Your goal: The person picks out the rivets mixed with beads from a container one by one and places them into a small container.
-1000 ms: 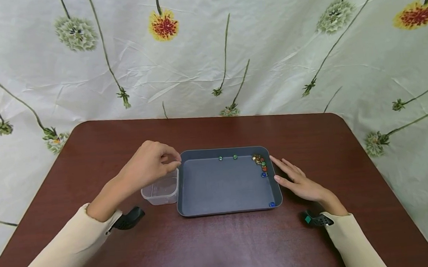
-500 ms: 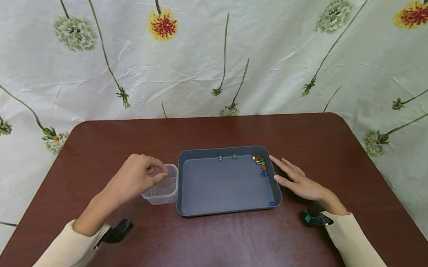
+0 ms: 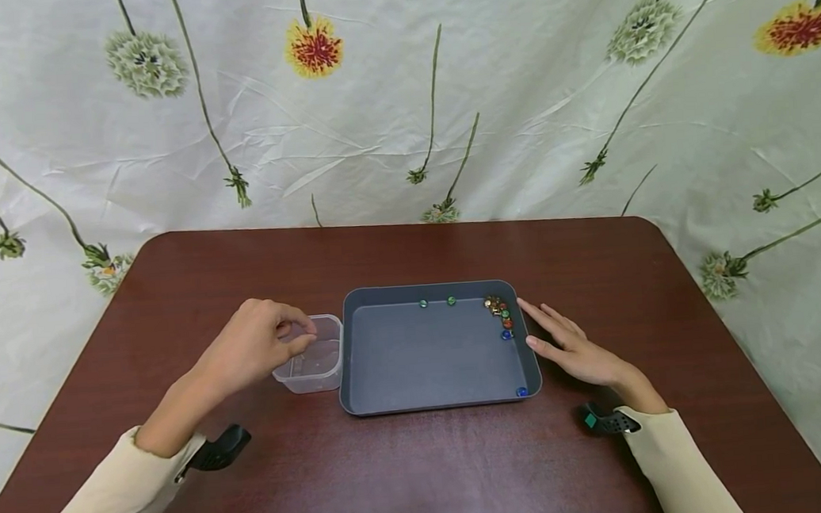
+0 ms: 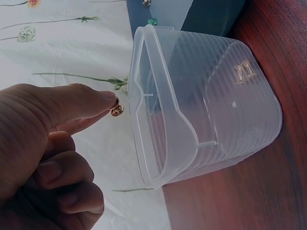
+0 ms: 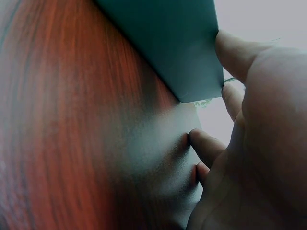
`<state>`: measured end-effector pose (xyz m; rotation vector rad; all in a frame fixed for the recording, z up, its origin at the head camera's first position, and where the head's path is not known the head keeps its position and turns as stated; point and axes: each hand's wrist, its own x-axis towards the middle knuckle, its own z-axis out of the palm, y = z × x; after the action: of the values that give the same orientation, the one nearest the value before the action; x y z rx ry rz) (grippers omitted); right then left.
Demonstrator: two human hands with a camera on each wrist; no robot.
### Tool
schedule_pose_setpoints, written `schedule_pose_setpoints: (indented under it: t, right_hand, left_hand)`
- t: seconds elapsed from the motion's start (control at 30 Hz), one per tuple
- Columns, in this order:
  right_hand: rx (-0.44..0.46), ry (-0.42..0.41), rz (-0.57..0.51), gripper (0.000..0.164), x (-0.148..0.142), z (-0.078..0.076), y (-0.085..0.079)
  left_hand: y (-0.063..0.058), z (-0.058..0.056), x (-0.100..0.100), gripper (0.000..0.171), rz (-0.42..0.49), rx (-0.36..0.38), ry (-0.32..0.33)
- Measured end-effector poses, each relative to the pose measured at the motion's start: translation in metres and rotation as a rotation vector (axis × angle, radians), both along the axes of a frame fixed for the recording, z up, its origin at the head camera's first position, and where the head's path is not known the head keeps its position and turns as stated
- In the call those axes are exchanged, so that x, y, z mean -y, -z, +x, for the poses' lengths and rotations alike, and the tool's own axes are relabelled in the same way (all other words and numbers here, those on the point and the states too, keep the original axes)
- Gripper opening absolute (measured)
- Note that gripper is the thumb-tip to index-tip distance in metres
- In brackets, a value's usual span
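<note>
My left hand (image 3: 262, 338) is over the clear plastic container (image 3: 310, 383). In the left wrist view, its thumb and forefinger pinch a small shiny gold piece with a rounded end (image 4: 117, 109) just outside the container's mouth. Another gold piece (image 4: 244, 72) shows at the container's bottom. My right hand (image 3: 578, 352) has its fingers extended along the right side of the grey tray (image 3: 432, 358), thumb and fingertips touching the rim. Inside the tray's far right corner lie several gold pieces (image 3: 493, 305), beside an orange-red marble (image 3: 507, 324) and a blue marble (image 3: 506, 335).
Two green marbles, the left one (image 3: 423, 304) and the right one (image 3: 451, 301), sit by the tray's far edge. Another blue marble (image 3: 522, 392) is at its near right corner. The brown table (image 3: 425, 470) meets a flowered cloth (image 3: 373, 132) behind.
My left hand has moved left and slightly toward me, from the tray's left rim to over the container, still pinching the gold piece at the end. The right hand stays put.
</note>
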<state>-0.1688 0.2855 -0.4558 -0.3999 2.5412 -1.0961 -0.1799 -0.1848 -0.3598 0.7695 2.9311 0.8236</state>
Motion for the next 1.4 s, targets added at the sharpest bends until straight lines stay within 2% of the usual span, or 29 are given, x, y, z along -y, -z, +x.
schedule_pose_setpoints:
  t: [0.67, 0.83, 1.07, 1.2, 1.4]
  right_hand:
    - [-0.01, -0.004, 0.004, 0.063, -0.002, -0.001, 0.0]
    - [-0.012, -0.005, 0.006, 0.063, -0.001, -0.001, 0.0]
    - [-0.013, -0.007, 0.007, 0.063, -0.001, -0.001, 0.0]
    - [-0.015, -0.006, 0.007, 0.063, -0.002, -0.001, 0.0]
    - [-0.018, -0.012, 0.004, 0.063, -0.001, -0.001, 0.0]
  left_hand:
    - [-0.002, -0.001, -0.006, 0.005, -0.005, -0.012, 0.016]
    - [-0.005, -0.004, -0.016, 0.006, -0.006, -0.016, 0.019]
    - [-0.007, -0.01, -0.033, 0.006, 0.026, -0.051, 0.064]
    - [-0.009, -0.013, -0.048, 0.006, 0.026, -0.047, 0.087]
    - [-0.01, -0.017, -0.07, 0.008, 0.026, -0.003, 0.102]
